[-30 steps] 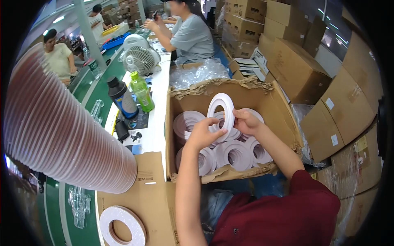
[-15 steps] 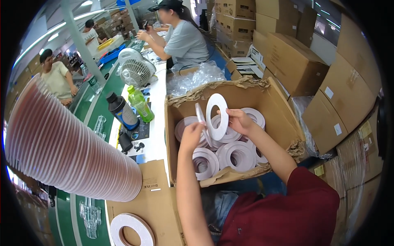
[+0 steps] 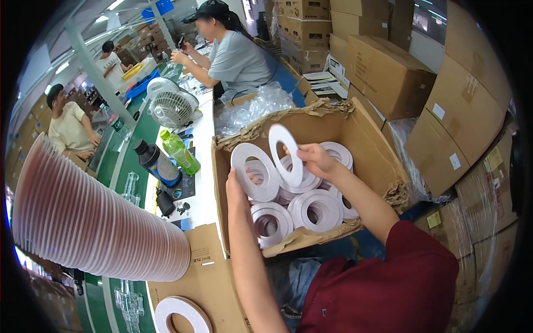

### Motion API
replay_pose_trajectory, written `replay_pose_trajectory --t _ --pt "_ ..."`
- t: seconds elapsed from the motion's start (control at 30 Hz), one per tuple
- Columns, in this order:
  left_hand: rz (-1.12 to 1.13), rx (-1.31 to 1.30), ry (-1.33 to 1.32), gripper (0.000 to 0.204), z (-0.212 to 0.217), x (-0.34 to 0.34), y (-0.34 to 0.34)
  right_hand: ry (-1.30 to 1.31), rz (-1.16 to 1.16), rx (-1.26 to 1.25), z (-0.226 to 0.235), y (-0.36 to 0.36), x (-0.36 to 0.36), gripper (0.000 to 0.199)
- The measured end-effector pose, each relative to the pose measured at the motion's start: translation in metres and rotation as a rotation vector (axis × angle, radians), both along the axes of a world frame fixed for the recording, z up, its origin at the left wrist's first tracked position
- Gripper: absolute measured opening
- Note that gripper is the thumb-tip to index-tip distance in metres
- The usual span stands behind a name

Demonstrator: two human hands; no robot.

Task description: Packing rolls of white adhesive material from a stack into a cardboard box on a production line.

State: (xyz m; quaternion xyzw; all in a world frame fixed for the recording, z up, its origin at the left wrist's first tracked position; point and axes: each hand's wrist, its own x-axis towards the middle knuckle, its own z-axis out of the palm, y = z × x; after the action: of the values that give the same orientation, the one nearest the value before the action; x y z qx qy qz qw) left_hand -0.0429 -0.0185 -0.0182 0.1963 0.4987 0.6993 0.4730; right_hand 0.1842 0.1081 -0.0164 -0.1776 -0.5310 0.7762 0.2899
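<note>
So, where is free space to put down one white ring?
Free: the cardboard flap between the cup stack and the box, above a ring. Crowded: the box floor, full of ring stacks, and the bench by the bottles.

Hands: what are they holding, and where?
Each holds a white ring by its edge: left hand the left ring, right hand the right ring.

Stacked brown cartons [image 3: 388, 72] — green bench [image 3: 125, 161]
</note>
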Motion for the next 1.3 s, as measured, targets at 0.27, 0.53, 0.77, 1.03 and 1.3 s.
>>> replay_pose_trajectory --t 0.27,0.53,0.77,1.03,1.3 --pt "-0.030 0.023 0.065 0.048 0.010 0.004 -0.004 0.230 -0.011 0.002 0.024 0.005 0.008 0.048" --pt "-0.093 0.056 0.278 0.046 0.007 0.008 -0.008 -0.009 -0.289 0.322 0.022 0.009 0.006 0.045" --pt "-0.202 0.106 0.210 0.042 0.020 0.014 -0.011 0.272 -0.299 0.413 0.047 0.005 0.031 0.050" --pt "-0.054 0.098 0.283 0.027 0.027 0.021 -0.014 -0.178 -0.330 0.524 0.048 0.004 0.029 0.042" --pt "-0.030 -0.140 0.483 0.021 0.021 0.013 -0.015 -0.296 -0.268 0.406 0.035 0.006 0.020 0.038"
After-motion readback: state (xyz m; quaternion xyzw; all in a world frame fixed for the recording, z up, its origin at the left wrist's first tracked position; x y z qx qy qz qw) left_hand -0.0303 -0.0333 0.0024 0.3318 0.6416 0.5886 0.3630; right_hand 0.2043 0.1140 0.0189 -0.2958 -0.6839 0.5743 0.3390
